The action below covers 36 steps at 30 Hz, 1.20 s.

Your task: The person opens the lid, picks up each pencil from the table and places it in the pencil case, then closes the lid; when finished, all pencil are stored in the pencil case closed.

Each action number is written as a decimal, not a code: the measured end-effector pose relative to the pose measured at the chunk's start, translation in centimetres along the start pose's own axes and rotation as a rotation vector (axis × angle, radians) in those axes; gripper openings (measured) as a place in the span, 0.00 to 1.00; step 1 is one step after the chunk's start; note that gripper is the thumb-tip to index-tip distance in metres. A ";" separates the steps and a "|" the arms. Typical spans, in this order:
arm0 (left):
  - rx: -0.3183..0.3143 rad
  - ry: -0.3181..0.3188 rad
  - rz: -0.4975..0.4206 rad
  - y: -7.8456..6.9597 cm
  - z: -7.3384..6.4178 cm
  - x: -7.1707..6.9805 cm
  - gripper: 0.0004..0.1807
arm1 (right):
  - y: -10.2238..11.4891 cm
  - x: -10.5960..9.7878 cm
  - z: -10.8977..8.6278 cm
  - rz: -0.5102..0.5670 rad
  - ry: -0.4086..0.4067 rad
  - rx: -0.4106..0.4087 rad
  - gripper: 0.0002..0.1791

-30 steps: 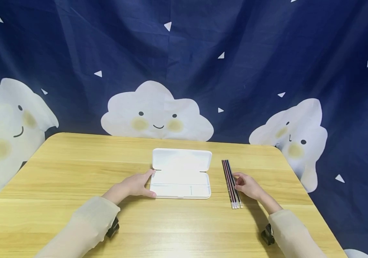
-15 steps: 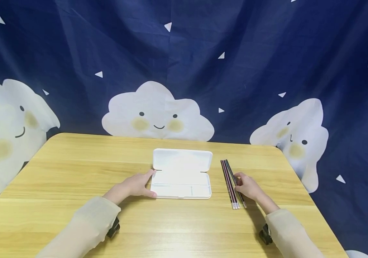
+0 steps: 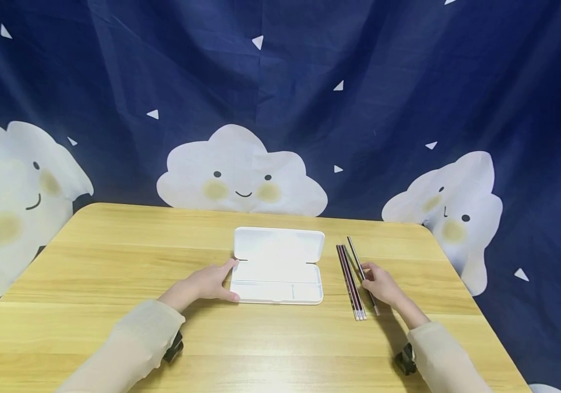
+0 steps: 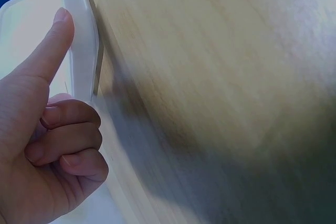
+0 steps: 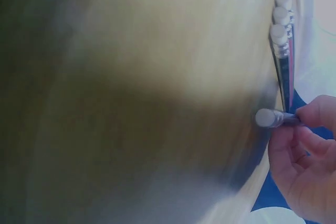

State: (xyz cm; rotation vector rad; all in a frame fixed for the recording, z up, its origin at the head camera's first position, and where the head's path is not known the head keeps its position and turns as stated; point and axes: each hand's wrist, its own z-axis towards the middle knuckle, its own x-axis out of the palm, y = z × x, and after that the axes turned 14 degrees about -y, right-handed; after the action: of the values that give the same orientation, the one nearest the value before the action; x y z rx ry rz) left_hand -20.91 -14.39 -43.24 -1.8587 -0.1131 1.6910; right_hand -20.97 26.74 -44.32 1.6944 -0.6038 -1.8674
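Note:
A white pencil case (image 3: pixel 280 271) lies with its lid (image 3: pixel 278 244) raised, and its compartments hold nothing visible. My left hand (image 3: pixel 206 281) grips its left end, thumb at the front corner and a finger at the rear; in the left wrist view the other fingers curl against the palm. To the right of the case, my right hand (image 3: pixel 382 284) pinches a dark pencil (image 3: pixel 355 254) between thumb and fingers. Its white eraser (image 5: pixel 265 118) points towards the right wrist camera. Left of that hand, 3 more pencils (image 3: pixel 350 281) lie side by side on the table.
The wooden table (image 3: pixel 113 262) stretches beyond both hands, its rear edge close to a dark blue curtain (image 3: pixel 300 98) printed with clouds and triangles. A black wrist device (image 3: pixel 405 359) sits under the right sleeve.
My right hand has separated one pencil from the group, moving it slightly right and lifting it off the others. The left hand stays at the case.

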 end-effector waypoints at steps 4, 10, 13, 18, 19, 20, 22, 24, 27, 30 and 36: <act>0.000 -0.001 -0.001 -0.1 0.0 0.0 0.52 | 0.5 -0.2 0.1 0.026 -0.052 -0.042 0.24; -0.006 -0.003 -0.006 0.1 -0.1 0.0 0.52 | 2.4 0.2 0.0 0.122 -0.140 -0.165 0.22; -0.007 -0.004 -0.008 0.2 -0.2 0.0 0.53 | 3.2 0.7 0.1 0.182 -0.173 -0.218 0.21; 0.003 -0.007 -0.018 0.4 -0.1 0.1 0.53 | 4.1 1.4 0.1 0.227 -0.169 -0.262 0.21; 0.003 -0.007 -0.018 0.4 -0.1 0.1 0.53 | 4.3 1.6 0.1 0.234 -0.163 -0.274 0.21; 0.004 -0.007 -0.017 0.4 -0.1 0.2 0.53 | 4.4 1.7 0.1 0.239 -0.159 -0.289 0.21; 0.003 -0.005 -0.015 0.4 0.0 0.2 0.53 | 4.7 1.9 0.0 0.248 -0.152 -0.318 0.21; -0.001 -0.002 -0.013 0.4 0.0 0.1 0.53 | 4.9 2.2 0.0 0.258 -0.141 -0.347 0.21; 0.000 0.000 -0.015 0.4 0.0 0.2 0.53 | 5.2 2.6 0.1 0.259 -0.111 -0.381 0.19; 0.004 -0.003 -0.020 0.4 0.1 0.2 0.53 | 5.5 2.9 0.1 0.238 -0.061 -0.410 0.17; 0.017 -0.008 -0.028 0.3 0.1 0.1 0.51 | 6.5 3.6 0.0 0.179 -0.018 -0.481 0.17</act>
State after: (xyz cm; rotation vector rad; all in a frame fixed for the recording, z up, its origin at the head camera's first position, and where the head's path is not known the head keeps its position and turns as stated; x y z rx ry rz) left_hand -21.11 -14.52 -43.52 -1.8297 -0.1265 1.6759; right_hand -20.59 19.48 -42.73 1.2690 -0.2696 -1.7281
